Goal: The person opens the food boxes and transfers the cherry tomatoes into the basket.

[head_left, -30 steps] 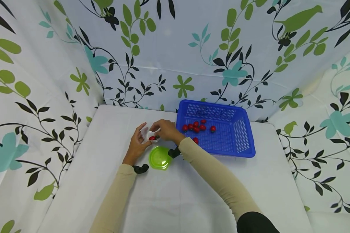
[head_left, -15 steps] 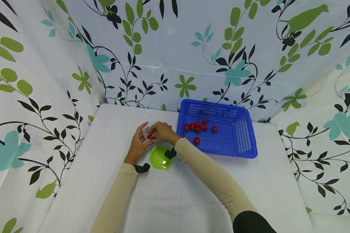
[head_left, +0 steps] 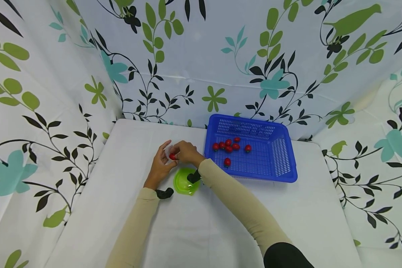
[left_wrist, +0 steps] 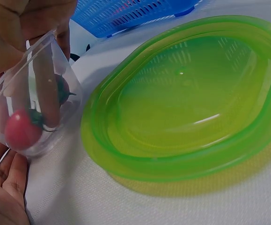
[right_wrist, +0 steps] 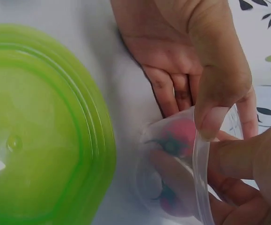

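Close to the far left of the table, my left hand (head_left: 159,165) grips a clear plastic cup (right_wrist: 201,173), thumb over its rim. The cup is tilted. Two red cherry tomatoes with green stems lie inside, one tomato (left_wrist: 23,131) at the near wall and another tomato (left_wrist: 63,89) beyond it. My right hand (head_left: 185,152) reaches into the cup from the right. Its fingers (left_wrist: 46,89) extend straight down between the tomatoes, seen through the clear wall. A green translucent lid (head_left: 185,182) lies on the cloth just in front of both hands.
A blue plastic basket (head_left: 271,160) stands right of the hands with several cherry tomatoes (head_left: 228,149) in it. White cloth (head_left: 201,230) covers the table. A leaf-patterned curtain (head_left: 194,100) hangs along the back and sides.
My right hand has sunk slightly lower over the cup. The cup has tipped a little, with a tomato shifting inside. My left hand keeps its hold; the whole view has drifted slightly.
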`<state>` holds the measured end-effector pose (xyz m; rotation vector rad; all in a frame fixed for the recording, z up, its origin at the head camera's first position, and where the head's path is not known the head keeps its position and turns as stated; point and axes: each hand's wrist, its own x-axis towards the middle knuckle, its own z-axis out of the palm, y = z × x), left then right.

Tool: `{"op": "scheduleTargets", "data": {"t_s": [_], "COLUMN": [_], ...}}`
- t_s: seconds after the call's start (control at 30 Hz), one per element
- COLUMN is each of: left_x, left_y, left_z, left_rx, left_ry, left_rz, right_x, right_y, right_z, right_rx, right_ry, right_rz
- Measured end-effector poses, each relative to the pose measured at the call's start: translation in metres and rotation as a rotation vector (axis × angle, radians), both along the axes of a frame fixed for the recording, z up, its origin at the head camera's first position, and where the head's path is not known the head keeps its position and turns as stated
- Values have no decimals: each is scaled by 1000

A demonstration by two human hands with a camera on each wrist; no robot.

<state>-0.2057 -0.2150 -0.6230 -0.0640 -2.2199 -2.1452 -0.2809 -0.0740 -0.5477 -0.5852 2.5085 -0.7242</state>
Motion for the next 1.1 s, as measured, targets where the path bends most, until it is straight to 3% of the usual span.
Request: {"op": "scheduleTargets", "data": {"t_s": [0.2,0.47,1.1], "left_x": [-1,0,-1], "left_y": [0,1,0], "left_z": [0,1,2], "left_rx": [-1,-20,-18], "left_ry": [-3,-26,-5], "left_rz": [-1,3,-7], "right_x": [0,-1,4], "right_y": [1,0,4], "right_z": [4,3,20], "right_rx": [-127,-168,-162], "right_ry": [-54,-81,31], "right_rz": [-66,-112,-119]}}
